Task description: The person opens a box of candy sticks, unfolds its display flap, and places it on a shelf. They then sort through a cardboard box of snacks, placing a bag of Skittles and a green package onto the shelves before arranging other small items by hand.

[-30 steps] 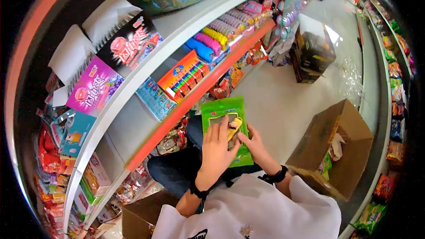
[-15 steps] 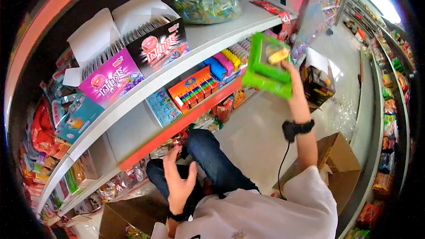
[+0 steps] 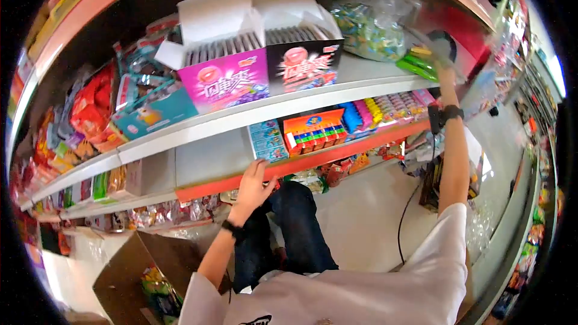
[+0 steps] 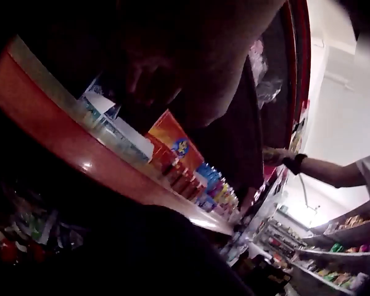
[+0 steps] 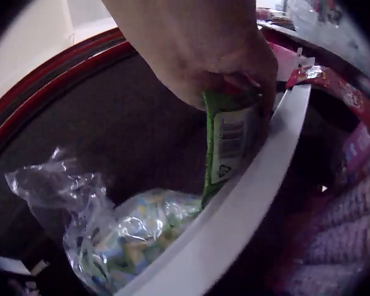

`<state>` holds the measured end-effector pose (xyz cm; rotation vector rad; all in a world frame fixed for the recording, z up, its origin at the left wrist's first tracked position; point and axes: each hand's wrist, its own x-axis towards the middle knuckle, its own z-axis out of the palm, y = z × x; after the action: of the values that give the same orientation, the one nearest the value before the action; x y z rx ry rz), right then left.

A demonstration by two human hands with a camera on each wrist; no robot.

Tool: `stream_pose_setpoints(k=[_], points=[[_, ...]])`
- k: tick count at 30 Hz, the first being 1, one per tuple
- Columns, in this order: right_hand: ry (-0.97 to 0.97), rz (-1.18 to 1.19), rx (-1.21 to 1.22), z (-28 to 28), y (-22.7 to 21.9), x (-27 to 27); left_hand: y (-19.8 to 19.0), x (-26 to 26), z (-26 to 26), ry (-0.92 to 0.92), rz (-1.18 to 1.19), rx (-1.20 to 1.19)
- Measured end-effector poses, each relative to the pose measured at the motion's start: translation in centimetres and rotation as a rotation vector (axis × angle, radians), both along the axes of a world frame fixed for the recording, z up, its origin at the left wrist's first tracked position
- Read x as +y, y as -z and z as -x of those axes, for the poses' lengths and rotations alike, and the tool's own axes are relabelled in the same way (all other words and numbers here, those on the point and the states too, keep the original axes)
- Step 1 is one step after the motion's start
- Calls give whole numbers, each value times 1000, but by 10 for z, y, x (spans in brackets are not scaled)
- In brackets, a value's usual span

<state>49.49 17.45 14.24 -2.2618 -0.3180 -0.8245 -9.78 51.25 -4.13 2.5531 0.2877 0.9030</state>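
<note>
At the right end of the upper shelf point(image 3: 361, 78), my right hand point(image 3: 447, 77) grips a green packet point(image 3: 418, 66). The right wrist view shows the packet point(image 5: 231, 145) hanging below the fingers, its barcode side visible, at the shelf's white front edge. Beside it lies a clear plastic bag of wrapped candies point(image 3: 370, 30). My left hand point(image 3: 254, 188) holds nothing; its relaxed fingers are right at the red front edge of the lower shelf. In the left wrist view that hand point(image 4: 172, 74) is dark.
Purple point(image 3: 223, 84) and black point(image 3: 304, 63) display boxes stand open on the upper shelf. An orange box point(image 3: 313, 132) and colourful rolls point(image 3: 376, 111) sit on the lower one. A cardboard carton point(image 3: 129, 268) holding packets is on the floor at left.
My right hand has carried the green packet from my lap up to the upper shelf. The left hand let go of it and moved left to the lower shelf edge. The view turned right.
</note>
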Motion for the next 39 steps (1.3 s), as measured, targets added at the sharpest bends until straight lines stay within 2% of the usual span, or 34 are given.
stream_pose_setpoints(k=[1, 2, 4, 6, 8, 10, 13, 17, 20, 21, 24, 25, 28, 31, 33, 35, 38, 39], points=[[17, 89, -98, -5, 2, -2, 15, 9, -11, 9, -56, 38], [-73, -16, -125, 8, 2, -1, 26, 15, -18, 20, -112, 76], [-129, 95, -308, -21, 19, -12, 36, 21, -20, -1, -222, 123], [-104, 7, -83, 51, 0, 10, 37, 26, -22, -17, -281, 151], [-264, 26, -158, 73, 5, 20, 38, 29, -21, -31, -282, 169], [-228, 187, -461, 80, 18, 30, 41, 31, -21, -48, -356, 189], [-227, 54, -384, 61, 21, 29, 44, 35, -18, -39, -423, 222], [-212, 211, -224, 37, 12, 12, 46, 45, -13, -46, -387, 226], [-184, 172, -298, -1, 21, 12, 39, 57, 1, -81, -349, 218], [-212, 244, -166, -6, 16, 11, 40, 63, 7, -88, -349, 202], [-209, 285, 21, -14, 4, 17, 42, 70, 20, -93, -357, 170], [-254, 255, -77, -13, 7, 17, 43, 70, 23, -85, -343, 191], [-318, 143, -113, -12, 5, 10, 49, 64, 26, -84, -308, 209], [-257, 105, -207, 10, 3, 18, 47, 58, 32, -121, -319, 185], [-242, 95, -216, 6, 2, 23, 46, 59, 38, -158, -381, 82], [-242, 78, -192, -5, 2, 25, 43, 62, 44, -200, -343, 143], [-281, 116, -299, -30, 5, 27, 43, 69, 53, -272, -328, 174], [-272, 198, -286, -40, 2, 25, 42, 70, 57, -288, -326, 169]])
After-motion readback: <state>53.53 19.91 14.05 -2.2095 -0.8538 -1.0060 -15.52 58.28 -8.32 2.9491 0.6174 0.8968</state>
